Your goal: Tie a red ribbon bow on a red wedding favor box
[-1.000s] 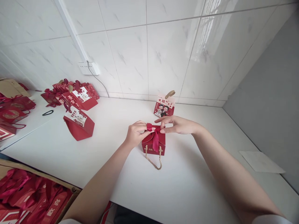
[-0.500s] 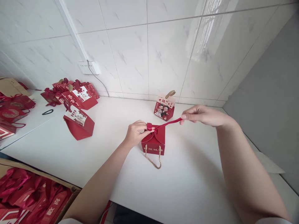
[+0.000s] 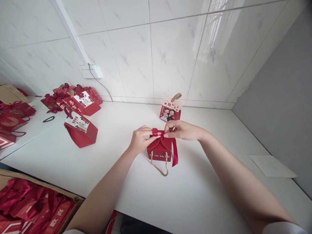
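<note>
A small red gift box (image 3: 159, 152) with gold lettering and curved top flaps stands on the white table. Its gold rope handle (image 3: 159, 170) hangs down in front. My left hand (image 3: 142, 139) pinches a loop of red ribbon (image 3: 155, 131) at the top of the box. From the other side, my right hand (image 3: 179, 130) has its fingertips closed on the ribbon at the middle of the lid, close to the left fingertips. One loose ribbon end droops over the box's right side onto the table.
Behind my right hand stands a box with a cartoon couple (image 3: 170, 112). Red gift boxes (image 3: 81, 130) and a black loop (image 3: 48, 119) lie to the left. A carton (image 3: 78, 201) of red packages is at lower left; a paper sheet (image 3: 273, 165) lies right.
My right hand has come left and down from the stretched-out ribbon to the lid's middle. The ribbon end now hangs beside the box. My left hand keeps its pinch.
</note>
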The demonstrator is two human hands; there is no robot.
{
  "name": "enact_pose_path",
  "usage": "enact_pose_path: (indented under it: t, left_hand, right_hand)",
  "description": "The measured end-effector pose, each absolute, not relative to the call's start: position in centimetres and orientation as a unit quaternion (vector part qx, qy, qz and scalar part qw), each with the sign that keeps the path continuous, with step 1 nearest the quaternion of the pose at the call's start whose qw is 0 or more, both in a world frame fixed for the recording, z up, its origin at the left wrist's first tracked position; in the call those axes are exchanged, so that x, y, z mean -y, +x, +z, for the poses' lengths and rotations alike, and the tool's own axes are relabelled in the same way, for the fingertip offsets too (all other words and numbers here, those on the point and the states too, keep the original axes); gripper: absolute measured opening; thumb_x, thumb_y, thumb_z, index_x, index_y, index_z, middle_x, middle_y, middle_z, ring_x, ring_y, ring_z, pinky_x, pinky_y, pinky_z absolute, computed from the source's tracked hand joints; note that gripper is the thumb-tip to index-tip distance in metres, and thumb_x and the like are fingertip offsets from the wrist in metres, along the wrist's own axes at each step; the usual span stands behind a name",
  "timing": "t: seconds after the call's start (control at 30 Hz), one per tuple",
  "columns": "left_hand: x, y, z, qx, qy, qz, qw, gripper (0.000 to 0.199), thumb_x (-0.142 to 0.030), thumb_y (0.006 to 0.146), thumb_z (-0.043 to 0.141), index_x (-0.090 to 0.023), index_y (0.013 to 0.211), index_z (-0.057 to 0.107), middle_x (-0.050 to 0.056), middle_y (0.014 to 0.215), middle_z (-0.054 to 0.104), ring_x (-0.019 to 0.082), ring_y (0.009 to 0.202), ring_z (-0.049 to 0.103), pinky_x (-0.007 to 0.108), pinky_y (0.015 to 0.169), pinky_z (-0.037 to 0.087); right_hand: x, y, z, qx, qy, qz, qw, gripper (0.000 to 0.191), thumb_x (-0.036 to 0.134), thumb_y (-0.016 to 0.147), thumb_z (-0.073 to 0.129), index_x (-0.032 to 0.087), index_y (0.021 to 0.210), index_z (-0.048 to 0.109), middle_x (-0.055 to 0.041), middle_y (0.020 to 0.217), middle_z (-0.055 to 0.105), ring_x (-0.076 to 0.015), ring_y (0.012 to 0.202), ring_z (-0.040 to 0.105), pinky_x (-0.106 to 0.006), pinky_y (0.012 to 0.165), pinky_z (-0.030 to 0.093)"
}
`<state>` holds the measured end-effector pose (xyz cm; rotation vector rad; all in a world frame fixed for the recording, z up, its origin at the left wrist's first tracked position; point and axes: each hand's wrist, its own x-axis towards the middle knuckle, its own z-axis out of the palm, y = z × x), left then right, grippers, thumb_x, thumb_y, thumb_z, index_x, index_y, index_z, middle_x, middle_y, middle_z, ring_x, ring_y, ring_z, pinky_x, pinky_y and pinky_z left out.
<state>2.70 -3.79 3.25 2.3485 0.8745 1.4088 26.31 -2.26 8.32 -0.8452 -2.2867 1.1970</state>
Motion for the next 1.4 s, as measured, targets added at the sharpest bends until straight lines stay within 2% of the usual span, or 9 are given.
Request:
enact_pose_path:
  t: [0.23, 0.4, 0.63, 0.8, 0.87, 0.97, 1.03, 1.17, 1.4]
  left_hand:
    - [3.9, 3.0, 3.4, -0.309, 0.803, 0.487, 0.148, 0.016, -0.028, 0.077, 0.074, -0.026, 0.092, 0.077, 0.004, 0.078, 0.073, 0.016, 0.072, 0.063, 0.031, 0.068, 0.052]
    - [4.1, 3.0, 3.5, -0.316, 0.797, 0.488, 0.163, 0.015, -0.028, 0.076, 0.074, -0.025, 0.090, 0.077, 0.005, 0.078, 0.073, 0.016, 0.073, 0.063, 0.032, 0.070, 0.053]
    - [4.4, 3.0, 4.2, -0.385, 0.659, 0.507, 0.400, 0.019, -0.033, 0.075, 0.074, -0.017, 0.084, 0.071, 0.007, 0.089, 0.071, 0.018, 0.082, 0.066, 0.031, 0.072, 0.055]
    - [4.4, 2.8, 5.0, -0.357, 0.592, 0.535, 0.486, 0.016, -0.030, 0.077, 0.072, -0.018, 0.080, 0.061, 0.002, 0.085, 0.072, 0.014, 0.085, 0.065, 0.028, 0.079, 0.050]
    - [4.3, 2.7, 5.1, -0.338, 0.573, 0.532, 0.524, 0.016, -0.028, 0.078, 0.071, -0.019, 0.081, 0.058, 0.001, 0.083, 0.072, 0.010, 0.071, 0.062, 0.024, 0.069, 0.048]
    - [4.0, 2.2, 5.2, -0.332, 0.554, 0.502, 0.575, 0.018, -0.028, 0.080, 0.069, -0.019, 0.083, 0.054, 0.001, 0.082, 0.073, 0.003, 0.044, 0.042, 0.020, 0.045, 0.034]
    - [4.0, 1.8, 5.4, -0.345, 0.544, 0.482, 0.594, 0.019, -0.030, 0.079, 0.069, -0.019, 0.085, 0.055, 0.002, 0.082, 0.073, 0.003, 0.042, 0.040, 0.020, 0.041, 0.029]
    - [4.0, 1.1, 5.9, -0.373, 0.527, 0.420, 0.638, 0.023, -0.031, 0.076, 0.073, -0.016, 0.090, 0.063, 0.004, 0.076, 0.070, 0.007, 0.058, 0.058, 0.018, 0.050, 0.042]
    - [4.0, 0.7, 6.1, -0.358, 0.523, 0.388, 0.669, 0.016, -0.027, 0.079, 0.070, -0.014, 0.086, 0.063, 0.002, 0.073, 0.067, 0.008, 0.063, 0.062, 0.016, 0.055, 0.048]
  right_hand:
    - [2.5, 26.4, 8.8, 0.751, -0.308, 0.550, 0.196, 0.029, 0.046, 0.082, 0.066, 0.018, 0.086, 0.060, -0.0004, 0.073, 0.062, -0.0148, 0.071, 0.055, -0.028, 0.068, 0.042]
    - [2.7, 26.0, 8.8, 0.771, -0.343, 0.507, 0.176, 0.036, 0.055, 0.080, 0.065, 0.019, 0.082, 0.064, 0.0037, 0.057, 0.053, -0.0121, 0.055, 0.046, -0.026, 0.056, 0.036]
    - [2.7, 26.1, 8.7, 0.771, -0.335, 0.514, 0.171, 0.034, 0.052, 0.082, 0.063, 0.019, 0.076, 0.062, -0.0002, 0.064, 0.062, -0.0143, 0.061, 0.055, -0.028, 0.062, 0.043]
    - [2.7, 26.4, 8.8, 0.774, -0.327, 0.516, 0.166, 0.031, 0.049, 0.084, 0.063, 0.019, 0.075, 0.061, -0.0011, 0.068, 0.065, -0.0156, 0.067, 0.059, -0.029, 0.067, 0.044]
    - [2.7, 26.5, 8.9, 0.772, -0.322, 0.524, 0.161, 0.032, 0.048, 0.084, 0.063, 0.019, 0.072, 0.058, -0.0012, 0.068, 0.065, -0.0159, 0.069, 0.060, -0.029, 0.067, 0.044]
    - [2.6, 26.6, 8.9, 0.776, -0.314, 0.524, 0.157, 0.033, 0.048, 0.083, 0.064, 0.019, 0.069, 0.057, -0.0018, 0.070, 0.067, -0.0158, 0.069, 0.060, -0.029, 0.066, 0.042]
    - [2.6, 26.6, 9.0, 0.779, -0.314, 0.520, 0.156, 0.033, 0.048, 0.083, 0.063, 0.019, 0.069, 0.058, -0.0027, 0.071, 0.068, -0.0160, 0.070, 0.059, -0.029, 0.067, 0.042]
    - [2.6, 26.6, 9.0, 0.772, -0.316, 0.530, 0.152, 0.035, 0.051, 0.083, 0.063, 0.019, 0.071, 0.059, -0.0040, 0.075, 0.070, -0.0179, 0.076, 0.063, -0.031, 0.073, 0.045]
    - [2.5, 26.7, 8.9, 0.766, -0.301, 0.545, 0.162, 0.034, 0.050, 0.082, 0.064, 0.018, 0.071, 0.057, -0.0041, 0.075, 0.071, -0.0174, 0.075, 0.063, -0.030, 0.071, 0.045]
